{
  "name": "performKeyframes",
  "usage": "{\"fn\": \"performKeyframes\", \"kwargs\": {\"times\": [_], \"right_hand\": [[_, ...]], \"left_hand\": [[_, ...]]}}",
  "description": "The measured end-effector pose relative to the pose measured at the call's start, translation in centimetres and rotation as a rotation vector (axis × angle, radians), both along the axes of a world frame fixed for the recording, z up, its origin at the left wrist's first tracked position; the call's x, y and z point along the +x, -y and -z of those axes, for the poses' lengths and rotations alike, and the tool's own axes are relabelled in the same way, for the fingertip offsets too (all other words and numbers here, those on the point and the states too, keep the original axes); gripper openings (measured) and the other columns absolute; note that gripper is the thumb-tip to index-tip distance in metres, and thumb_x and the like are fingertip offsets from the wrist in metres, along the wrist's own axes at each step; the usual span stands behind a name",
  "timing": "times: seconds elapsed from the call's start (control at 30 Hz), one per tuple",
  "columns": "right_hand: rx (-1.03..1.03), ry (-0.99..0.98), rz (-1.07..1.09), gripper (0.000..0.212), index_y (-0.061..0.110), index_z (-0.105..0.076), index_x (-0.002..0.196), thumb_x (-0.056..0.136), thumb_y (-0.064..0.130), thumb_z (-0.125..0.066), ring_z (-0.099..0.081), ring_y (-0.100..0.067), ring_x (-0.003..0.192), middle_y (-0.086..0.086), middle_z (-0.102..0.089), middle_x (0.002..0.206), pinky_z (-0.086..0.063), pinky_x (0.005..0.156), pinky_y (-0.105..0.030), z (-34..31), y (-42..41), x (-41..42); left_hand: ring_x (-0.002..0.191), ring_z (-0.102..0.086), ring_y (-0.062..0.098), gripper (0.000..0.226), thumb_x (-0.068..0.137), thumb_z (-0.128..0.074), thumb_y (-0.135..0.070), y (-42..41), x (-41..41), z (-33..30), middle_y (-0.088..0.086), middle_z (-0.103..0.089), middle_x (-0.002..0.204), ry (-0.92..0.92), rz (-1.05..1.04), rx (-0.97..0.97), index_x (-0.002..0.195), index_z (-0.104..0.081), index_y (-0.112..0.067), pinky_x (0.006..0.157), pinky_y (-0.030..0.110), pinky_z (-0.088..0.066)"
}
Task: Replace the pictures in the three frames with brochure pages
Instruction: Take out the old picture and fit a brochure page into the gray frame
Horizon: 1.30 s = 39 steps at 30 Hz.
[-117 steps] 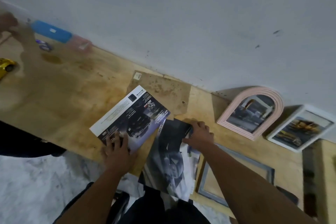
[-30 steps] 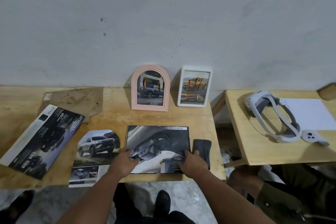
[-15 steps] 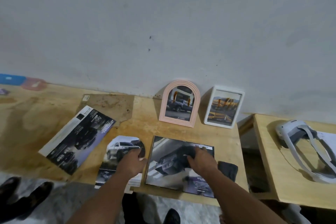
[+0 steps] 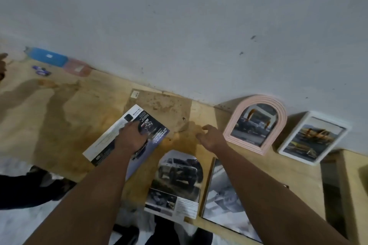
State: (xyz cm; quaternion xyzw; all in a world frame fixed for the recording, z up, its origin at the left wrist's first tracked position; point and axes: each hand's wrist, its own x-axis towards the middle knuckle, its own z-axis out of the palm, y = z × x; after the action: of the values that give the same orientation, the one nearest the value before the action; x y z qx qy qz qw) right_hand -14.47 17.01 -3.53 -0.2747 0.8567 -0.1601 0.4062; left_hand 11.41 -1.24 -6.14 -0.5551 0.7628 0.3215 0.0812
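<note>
While left hand [image 4: 132,137] presses flat on brochure [image 4: 111,141] on bench [image 4: 59,117], right hand [image 4: 211,137] hovers, fingers [image 4: 206,127] loosely curled, grasping nothing.

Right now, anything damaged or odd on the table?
Yes: the brochure page with the grey SUV has its top cut into an arch, and its lower edge overhangs the stained wooden table. The dark brochure under the left hand lies askew.

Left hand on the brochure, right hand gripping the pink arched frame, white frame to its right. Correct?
One error: the right hand grips nothing. In the head view it hovers open over the table, short of the pink arched frame. The left hand is on the brochure, and the white frame stands to the right.
</note>
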Motion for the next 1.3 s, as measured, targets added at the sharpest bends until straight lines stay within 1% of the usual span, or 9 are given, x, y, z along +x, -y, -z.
{"fn": "performKeyframes", "kwargs": {"times": [0.1,0.2,0.37,0.57,0.7,0.8,1.0,1.13,1.3], "right_hand": [[-0.015,0.036,0.083,0.068,0.011,-0.044,0.149,0.092,0.043,-0.063,-0.063,-0.031,0.118,-0.014,-0.064,0.134,-0.051,0.094,-0.036,1.9,4.7,0.5],[0.000,0.054,0.178,0.075,0.009,-0.039,0.151,0.090,0.044,-0.065,-0.066,-0.035,0.109,-0.016,-0.060,0.135,-0.055,0.080,-0.039,4.0,7.9,0.8],[0.048,0.022,0.305,0.076,0.009,-0.033,0.153,0.091,0.039,-0.066,-0.064,-0.033,0.103,-0.016,-0.055,0.137,-0.046,0.062,-0.031,5.1,10.5,1.3],[0.064,0.009,0.364,0.065,0.003,-0.035,0.147,0.095,0.030,-0.065,-0.050,-0.019,0.074,0.000,-0.049,0.091,-0.043,0.069,-0.033,5.2,11.6,1.1],[0.051,-0.022,0.371,0.048,0.001,-0.055,0.126,0.091,0.031,-0.069,-0.058,-0.026,0.079,-0.012,-0.061,0.098,-0.047,0.064,-0.033,5.6,11.8,1.0],[-0.014,0.061,0.498,0.028,0.000,-0.065,0.107,0.091,0.021,-0.071,-0.066,-0.037,0.093,-0.021,-0.067,0.104,-0.060,0.080,-0.054,6.1,11.8,0.6],[-0.155,0.379,0.792,0.023,0.009,-0.064,0.120,0.097,0.010,-0.066,-0.069,-0.034,0.094,-0.016,-0.068,0.111,-0.062,0.080,-0.051,5.2,11.0,0.3],[-0.259,0.392,0.825,0.024,0.020,-0.062,0.123,0.100,0.013,-0.062,-0.068,-0.026,0.081,-0.010,-0.070,0.104,-0.060,0.083,-0.057,4.5,9.9,0.4],[-0.398,0.424,0.820,0.021,0.023,-0.063,0.119,0.100,0.013,-0.060,-0.068,-0.028,0.092,-0.013,-0.070,0.116,-0.060,0.074,-0.048,3.0,8.7,0.9]], "left_hand": [[0.123,-0.053,0.042,0.054,0.087,-0.060,-0.055,3.8,0.1,0.0,0.012,-0.053,0.136,0.040,-0.071,-0.031,0.133,-0.054,-0.027,0.102,0.055,-0.049],[0.123,-0.052,0.043,0.066,0.084,-0.057,-0.051,6.7,0.9,1.2,0.014,-0.051,0.136,0.039,-0.115,-0.009,0.143,-0.050,-0.024,0.103,0.056,-0.048],[0.113,-0.059,0.041,0.055,0.094,-0.057,-0.049,7.1,1.9,2.6,0.014,-0.050,0.129,0.085,-0.075,-0.009,0.140,-0.051,-0.019,0.096,0.054,-0.052],[0.102,-0.063,0.036,0.035,0.095,-0.057,-0.046,6.7,3.6,3.6,0.011,-0.065,0.115,0.070,-0.084,-0.036,0.118,-0.056,-0.019,0.085,0.048,-0.055],[0.085,-0.065,0.033,0.029,0.095,-0.059,-0.046,7.1,3.8,3.8,0.007,-0.069,0.093,0.141,-0.082,-0.062,0.106,-0.051,-0.020,0.073,0.042,-0.056],[0.080,-0.062,0.030,0.027,0.095,-0.058,-0.046,7.4,3.4,3.6,0.005,-0.066,0.086,0.118,-0.089,-0.060,0.103,-0.053,-0.020,0.071,0.040,-0.055],[0.077,-0.060,0.028,0.024,0.096,-0.059,-0.041,7.3,2.9,3.7,0.001,-0.059,0.083,0.093,-0.103,-0.031,0.104,-0.049,-0.020,0.068,0.038,-0.049],[0.083,-0.063,0.031,0.030,0.095,-0.057,-0.044,6.8,3.2,3.8,0.009,-0.067,0.096,0.063,-0.123,-0.006,0.108,-0.053,-0.017,0.070,0.040,-0.053],[0.112,-0.057,0.037,0.049,0.090,-0.061,-0.046,6.1,3.0,3.4,0.013,-0.058,0.128,0.080,-0.011,-0.015,0.131,-0.058,-0.019,0.086,0.045,-0.050]]}}
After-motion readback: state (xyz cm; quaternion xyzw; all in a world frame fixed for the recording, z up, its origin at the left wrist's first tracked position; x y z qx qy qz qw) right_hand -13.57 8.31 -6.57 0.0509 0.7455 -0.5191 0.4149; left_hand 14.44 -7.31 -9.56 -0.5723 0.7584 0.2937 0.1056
